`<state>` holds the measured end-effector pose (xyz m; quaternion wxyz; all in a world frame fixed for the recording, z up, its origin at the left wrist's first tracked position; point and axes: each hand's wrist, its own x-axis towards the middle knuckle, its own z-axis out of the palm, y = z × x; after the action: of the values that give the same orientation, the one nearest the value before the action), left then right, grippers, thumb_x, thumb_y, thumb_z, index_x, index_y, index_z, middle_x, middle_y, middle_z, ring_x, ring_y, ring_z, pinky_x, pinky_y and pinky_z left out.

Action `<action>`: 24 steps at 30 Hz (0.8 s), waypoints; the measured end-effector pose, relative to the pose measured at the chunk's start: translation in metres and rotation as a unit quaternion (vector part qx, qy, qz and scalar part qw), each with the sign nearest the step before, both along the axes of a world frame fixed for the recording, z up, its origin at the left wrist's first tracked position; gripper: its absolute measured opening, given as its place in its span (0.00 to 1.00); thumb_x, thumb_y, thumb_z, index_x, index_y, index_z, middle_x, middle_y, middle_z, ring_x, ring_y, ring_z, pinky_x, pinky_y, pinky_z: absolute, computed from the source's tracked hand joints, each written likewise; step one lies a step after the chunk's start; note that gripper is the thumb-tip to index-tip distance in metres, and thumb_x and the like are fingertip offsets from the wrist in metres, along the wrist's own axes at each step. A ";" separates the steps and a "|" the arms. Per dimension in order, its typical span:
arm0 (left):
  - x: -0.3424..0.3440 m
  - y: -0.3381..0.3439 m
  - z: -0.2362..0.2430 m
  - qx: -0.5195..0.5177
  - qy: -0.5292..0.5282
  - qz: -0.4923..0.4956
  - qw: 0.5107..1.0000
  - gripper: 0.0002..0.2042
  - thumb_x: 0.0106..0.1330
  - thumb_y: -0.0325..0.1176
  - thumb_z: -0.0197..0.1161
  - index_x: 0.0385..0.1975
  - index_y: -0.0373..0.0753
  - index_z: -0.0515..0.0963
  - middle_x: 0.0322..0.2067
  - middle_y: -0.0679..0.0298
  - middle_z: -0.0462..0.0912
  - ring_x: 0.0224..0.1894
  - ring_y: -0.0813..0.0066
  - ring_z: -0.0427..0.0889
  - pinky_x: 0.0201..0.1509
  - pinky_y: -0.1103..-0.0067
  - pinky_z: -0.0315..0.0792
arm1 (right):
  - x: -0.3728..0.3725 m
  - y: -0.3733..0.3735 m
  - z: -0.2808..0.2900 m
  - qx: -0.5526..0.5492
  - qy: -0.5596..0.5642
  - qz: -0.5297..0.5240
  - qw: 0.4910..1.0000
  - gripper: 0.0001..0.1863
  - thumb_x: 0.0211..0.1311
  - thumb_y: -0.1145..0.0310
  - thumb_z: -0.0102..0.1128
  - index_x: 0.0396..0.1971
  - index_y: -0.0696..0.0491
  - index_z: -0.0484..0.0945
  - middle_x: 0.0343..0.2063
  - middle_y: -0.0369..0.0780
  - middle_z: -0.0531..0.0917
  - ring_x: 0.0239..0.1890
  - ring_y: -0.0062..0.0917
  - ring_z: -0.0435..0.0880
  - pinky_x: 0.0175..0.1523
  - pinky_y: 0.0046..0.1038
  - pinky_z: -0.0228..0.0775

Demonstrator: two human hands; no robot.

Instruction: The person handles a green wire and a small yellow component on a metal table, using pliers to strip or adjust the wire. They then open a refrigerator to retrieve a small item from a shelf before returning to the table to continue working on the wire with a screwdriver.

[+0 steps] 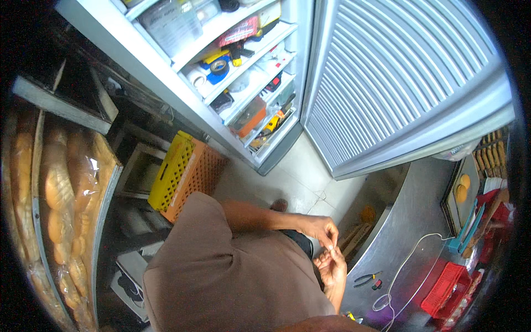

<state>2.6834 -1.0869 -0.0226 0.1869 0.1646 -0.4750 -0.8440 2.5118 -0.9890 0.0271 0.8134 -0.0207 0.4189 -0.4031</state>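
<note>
**Cramped back room, close handwork**

We have a steel worktop (412, 205) along the right, an upright white cabinet (166, 77) with its ribbed door (398, 77) swung open, and bagged bread (60, 188) at far left. The left hand (323, 231) and right hand (332, 264) meet at the fingertips, just beside the worktop's near edge. Left grip: fingertips bunched; right grip: fingers curled, thumb side up against them. Whether either is closed on something we can't tell (if there's a piece in there, it's too small for us).

On the worktop, pliers (363, 281) lie near a small red-and-black piece (377, 285), with a loose white cable (394, 278) further right, both hands off all three. Progress: we judge it partway, tools laid out and the fingertip job not visibly finished. What's left after that, we can't read.
</note>
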 end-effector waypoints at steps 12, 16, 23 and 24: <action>-0.088 0.052 0.036 0.074 -0.088 -0.413 0.903 0.05 0.62 0.24 0.61 0.36 0.31 0.79 0.37 0.57 0.83 0.40 0.72 0.82 0.46 0.78 0.77 | 0.001 0.154 0.021 -0.001 0.036 -0.280 0.959 0.10 0.62 0.65 0.61 0.36 0.56 0.77 0.28 0.33 0.77 0.26 0.16 0.71 0.32 0.23 0.64; -0.121 0.081 0.046 0.053 -0.147 -0.431 0.889 0.04 0.63 0.22 0.59 0.35 0.30 0.78 0.33 0.58 0.82 0.37 0.72 0.81 0.46 0.75 0.78 | 0.007 0.179 0.028 -0.008 0.072 -0.406 0.911 0.09 0.62 0.64 0.60 0.30 0.55 0.78 0.23 0.34 0.76 0.25 0.20 0.73 0.33 0.23 0.65; -0.153 0.102 0.055 0.133 -0.097 -0.576 0.801 0.04 0.64 0.22 0.59 0.36 0.31 0.77 0.33 0.58 0.82 0.37 0.75 0.81 0.42 0.77 0.77 | 0.054 0.194 0.027 0.017 0.099 -0.579 0.809 0.12 0.57 0.60 0.62 0.24 0.52 0.75 0.19 0.35 0.76 0.22 0.21 0.74 0.29 0.23 0.65; -0.153 0.102 0.052 0.134 -0.093 -0.599 0.784 0.04 0.64 0.22 0.59 0.37 0.31 0.77 0.34 0.58 0.82 0.37 0.75 0.81 0.43 0.78 0.76 | 0.063 0.192 0.024 0.030 0.100 -0.600 0.793 0.12 0.57 0.60 0.62 0.24 0.52 0.75 0.19 0.35 0.76 0.22 0.21 0.74 0.29 0.24 0.65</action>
<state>2.5303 -0.9846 0.0290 -0.4255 -0.0515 -0.3750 -0.8220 2.5750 -0.7973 0.0513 0.3620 0.2188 0.4383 -0.7931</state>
